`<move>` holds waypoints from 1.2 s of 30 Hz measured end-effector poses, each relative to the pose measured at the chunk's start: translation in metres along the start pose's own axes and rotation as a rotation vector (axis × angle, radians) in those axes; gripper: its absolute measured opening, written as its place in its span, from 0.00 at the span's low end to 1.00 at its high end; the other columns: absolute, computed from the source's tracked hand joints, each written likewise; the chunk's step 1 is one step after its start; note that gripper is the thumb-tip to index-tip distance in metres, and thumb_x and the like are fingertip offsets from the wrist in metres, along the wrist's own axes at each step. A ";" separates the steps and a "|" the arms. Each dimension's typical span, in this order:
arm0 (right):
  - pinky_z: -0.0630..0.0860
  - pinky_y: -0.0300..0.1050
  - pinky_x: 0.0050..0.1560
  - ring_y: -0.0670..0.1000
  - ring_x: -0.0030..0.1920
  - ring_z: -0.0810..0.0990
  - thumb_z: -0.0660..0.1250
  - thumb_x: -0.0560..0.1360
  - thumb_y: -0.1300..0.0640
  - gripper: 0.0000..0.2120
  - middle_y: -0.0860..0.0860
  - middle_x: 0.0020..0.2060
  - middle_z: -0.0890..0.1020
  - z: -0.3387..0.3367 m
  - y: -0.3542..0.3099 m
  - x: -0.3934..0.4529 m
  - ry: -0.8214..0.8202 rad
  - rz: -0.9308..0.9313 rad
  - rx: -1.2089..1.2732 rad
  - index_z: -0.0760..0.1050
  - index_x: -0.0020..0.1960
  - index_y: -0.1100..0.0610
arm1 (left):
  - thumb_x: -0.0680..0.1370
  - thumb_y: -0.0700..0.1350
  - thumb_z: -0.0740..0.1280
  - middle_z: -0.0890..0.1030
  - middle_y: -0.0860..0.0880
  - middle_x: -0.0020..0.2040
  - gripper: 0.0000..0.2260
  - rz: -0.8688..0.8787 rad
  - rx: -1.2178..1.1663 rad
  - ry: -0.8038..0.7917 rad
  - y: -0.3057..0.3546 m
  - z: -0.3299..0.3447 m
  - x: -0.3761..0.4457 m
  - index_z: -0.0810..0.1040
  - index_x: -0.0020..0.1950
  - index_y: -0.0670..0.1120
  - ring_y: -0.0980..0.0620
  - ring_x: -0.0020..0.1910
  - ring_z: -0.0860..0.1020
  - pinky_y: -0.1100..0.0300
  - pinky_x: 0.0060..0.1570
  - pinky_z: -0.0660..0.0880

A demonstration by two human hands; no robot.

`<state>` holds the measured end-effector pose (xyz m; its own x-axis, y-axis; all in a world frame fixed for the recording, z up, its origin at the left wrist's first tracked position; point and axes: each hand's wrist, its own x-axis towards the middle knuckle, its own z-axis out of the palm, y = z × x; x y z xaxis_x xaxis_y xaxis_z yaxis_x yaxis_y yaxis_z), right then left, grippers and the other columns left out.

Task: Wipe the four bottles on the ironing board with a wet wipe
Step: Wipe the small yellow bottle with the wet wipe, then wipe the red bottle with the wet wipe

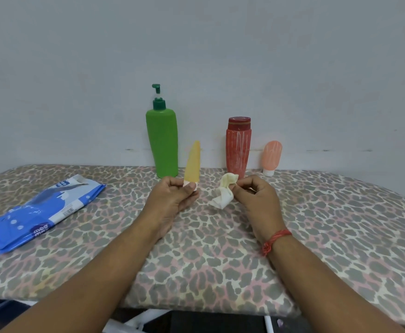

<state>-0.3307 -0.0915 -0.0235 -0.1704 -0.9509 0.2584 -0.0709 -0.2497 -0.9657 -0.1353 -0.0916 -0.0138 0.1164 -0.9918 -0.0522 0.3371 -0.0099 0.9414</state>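
Observation:
My left hand (172, 197) grips the cap end of a small yellow tube bottle (193, 162), which points upward above the ironing board (220, 248). To its right, my right hand (256, 195) pinches a crumpled white wet wipe (224, 194), held apart from the tube. A tall green pump bottle (162, 143) stands at the back against the wall. A red bottle (238, 146) with a dark red cap stands to its right. At the far right a small peach tube (271, 156) stands on its white cap.
A blue and white wet wipe pack (42, 210) lies on the board's left side. The board has a leopard-print cover and stands against a pale wall. Its near edge runs below my forearms, with white frame parts (134, 320) underneath.

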 end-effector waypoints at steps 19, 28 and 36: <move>0.81 0.42 0.48 0.49 0.47 0.84 0.74 0.74 0.60 0.02 0.47 0.42 0.85 -0.007 0.009 0.013 0.182 0.084 0.262 0.82 0.44 0.56 | 0.72 0.53 0.76 0.83 0.44 0.51 0.17 0.203 1.114 0.554 -0.035 0.062 0.114 0.77 0.54 0.44 0.42 0.50 0.81 0.51 0.48 0.77; 0.81 0.48 0.53 0.50 0.48 0.85 0.74 0.73 0.62 0.05 0.48 0.42 0.86 -0.009 0.011 0.017 0.203 0.115 0.338 0.82 0.41 0.54 | 0.71 0.55 0.76 0.82 0.44 0.56 0.24 0.183 1.140 0.579 -0.039 0.066 0.123 0.71 0.59 0.44 0.42 0.57 0.79 0.48 0.58 0.72; 0.81 0.49 0.54 0.51 0.49 0.85 0.74 0.73 0.63 0.05 0.49 0.43 0.85 -0.009 0.010 0.015 0.203 0.142 0.353 0.82 0.41 0.54 | 0.72 0.54 0.75 0.81 0.43 0.58 0.26 0.181 1.173 0.558 -0.042 0.063 0.120 0.70 0.62 0.43 0.42 0.59 0.78 0.48 0.60 0.71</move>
<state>-0.3431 -0.1067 -0.0289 -0.3465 -0.9339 0.0883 0.3017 -0.2001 -0.9322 -0.1946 -0.2184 -0.0386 0.5377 -0.8079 0.2410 -0.6992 -0.2677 0.6629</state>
